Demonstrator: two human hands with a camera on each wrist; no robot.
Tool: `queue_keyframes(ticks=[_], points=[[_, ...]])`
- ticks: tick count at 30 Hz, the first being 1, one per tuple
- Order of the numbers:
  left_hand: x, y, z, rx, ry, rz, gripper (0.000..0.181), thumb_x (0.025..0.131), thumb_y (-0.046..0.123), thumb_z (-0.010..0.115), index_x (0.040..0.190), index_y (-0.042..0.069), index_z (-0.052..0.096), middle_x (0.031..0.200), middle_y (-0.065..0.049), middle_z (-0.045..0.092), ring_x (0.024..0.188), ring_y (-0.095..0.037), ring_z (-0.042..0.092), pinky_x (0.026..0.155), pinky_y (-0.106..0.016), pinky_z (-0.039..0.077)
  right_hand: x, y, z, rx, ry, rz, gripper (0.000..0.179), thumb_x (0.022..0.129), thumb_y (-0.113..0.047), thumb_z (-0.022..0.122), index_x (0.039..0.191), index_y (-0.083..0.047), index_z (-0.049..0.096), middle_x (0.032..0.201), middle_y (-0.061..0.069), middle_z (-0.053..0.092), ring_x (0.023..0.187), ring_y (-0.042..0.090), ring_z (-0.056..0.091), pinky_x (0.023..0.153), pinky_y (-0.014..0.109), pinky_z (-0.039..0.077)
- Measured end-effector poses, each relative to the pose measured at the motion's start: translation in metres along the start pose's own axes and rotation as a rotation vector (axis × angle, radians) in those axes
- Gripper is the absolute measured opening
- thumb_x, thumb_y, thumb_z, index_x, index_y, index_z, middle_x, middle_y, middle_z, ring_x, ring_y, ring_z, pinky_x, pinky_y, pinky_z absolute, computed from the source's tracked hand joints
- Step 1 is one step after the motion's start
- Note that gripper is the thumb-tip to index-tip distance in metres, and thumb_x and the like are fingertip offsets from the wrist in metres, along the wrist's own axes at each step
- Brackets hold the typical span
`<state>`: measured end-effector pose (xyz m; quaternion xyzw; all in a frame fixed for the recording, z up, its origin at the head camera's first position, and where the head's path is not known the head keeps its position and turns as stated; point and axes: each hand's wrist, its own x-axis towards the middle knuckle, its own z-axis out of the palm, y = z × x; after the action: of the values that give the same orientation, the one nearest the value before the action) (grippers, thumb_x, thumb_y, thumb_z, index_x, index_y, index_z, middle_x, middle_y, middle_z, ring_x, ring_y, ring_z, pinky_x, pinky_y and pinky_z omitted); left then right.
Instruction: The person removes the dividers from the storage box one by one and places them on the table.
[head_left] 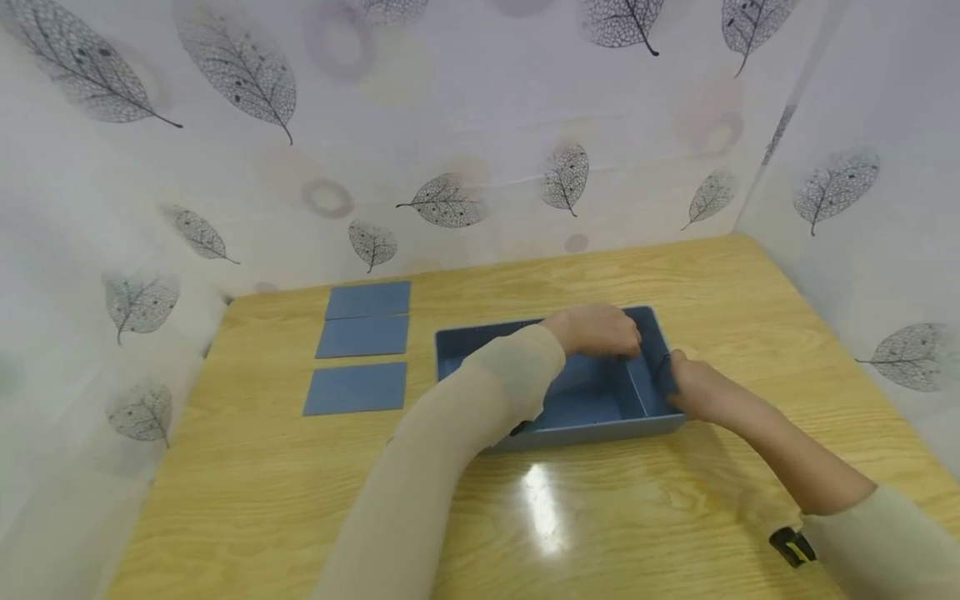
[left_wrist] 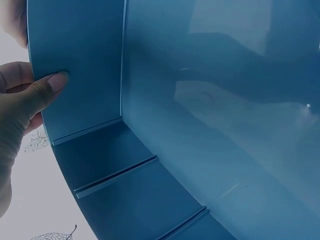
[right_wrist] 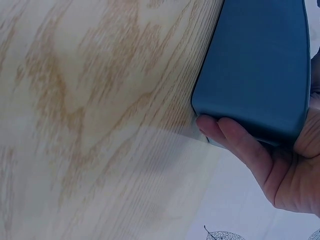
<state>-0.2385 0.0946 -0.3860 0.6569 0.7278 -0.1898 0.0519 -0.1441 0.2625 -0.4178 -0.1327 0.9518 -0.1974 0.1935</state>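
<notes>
A blue-grey rectangular box (head_left: 600, 432), open at the top, stands on the wooden table. Near its right end, a thin divider (left_wrist: 82, 55) crosses the inside. My left hand (head_left: 600, 331) reaches over the box and pinches the divider's top edge, its thumb lying against the near face in the left wrist view. At the right end wall, my right hand (head_left: 697, 387) grips the box. The right wrist view has its fingers (right_wrist: 245, 145) against the outside of the box's corner; part of that hand is hidden behind the wall.
Three flat blue-grey panels (head_left: 362, 337) lie in a column on the table (head_left: 247, 467), left of the box. Slotted ridges (left_wrist: 117, 176) line the box's inner side wall. Leaf-printed white sheeting (head_left: 487, 125) hangs behind and beside the table.
</notes>
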Motion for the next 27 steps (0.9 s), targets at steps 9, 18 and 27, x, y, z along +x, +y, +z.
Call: queue_keyframes(ticks=[9, 18, 27], points=[[0.000, -0.002, -0.005, 0.026, 0.034, 0.040, 0.024, 0.096, 0.007, 0.051, 0.110, 0.014, 0.070, 0.111, -0.001, 0.067, 0.095, -0.013, 0.059, 0.086, -0.024, 0.047, -0.001, -0.001, 0.001, -0.049, 0.040, -0.024, 0.040, 0.078, 0.002, 0.064, 0.098, 0.019, 0.032, 0.073, 0.022, 0.054, 0.063, 0.028, 0.055, 0.055, 0.037, 0.047], [-0.012, -0.008, -0.015, 0.111, 0.086, 0.089, 0.029, 0.099, 0.006, 0.043, 0.110, 0.013, 0.069, 0.111, -0.002, 0.066, 0.097, -0.017, 0.059, 0.086, -0.027, 0.045, 0.002, 0.000, -0.005, -0.047, 0.024, -0.041, 0.041, 0.080, 0.001, 0.064, 0.099, 0.019, 0.032, 0.071, 0.019, 0.053, 0.060, 0.025, 0.054, 0.052, 0.035, 0.046], [-0.021, -0.011, -0.025, 0.108, 0.161, 0.114, 0.031, 0.098, 0.002, 0.040, 0.100, 0.011, 0.069, 0.103, -0.002, 0.067, 0.089, -0.016, 0.058, 0.082, -0.028, 0.045, -0.001, 0.000, -0.001, -0.008, 0.010, -0.021, 0.040, 0.081, 0.003, 0.061, 0.101, 0.020, 0.032, 0.070, 0.018, 0.053, 0.059, 0.024, 0.054, 0.051, 0.034, 0.046]])
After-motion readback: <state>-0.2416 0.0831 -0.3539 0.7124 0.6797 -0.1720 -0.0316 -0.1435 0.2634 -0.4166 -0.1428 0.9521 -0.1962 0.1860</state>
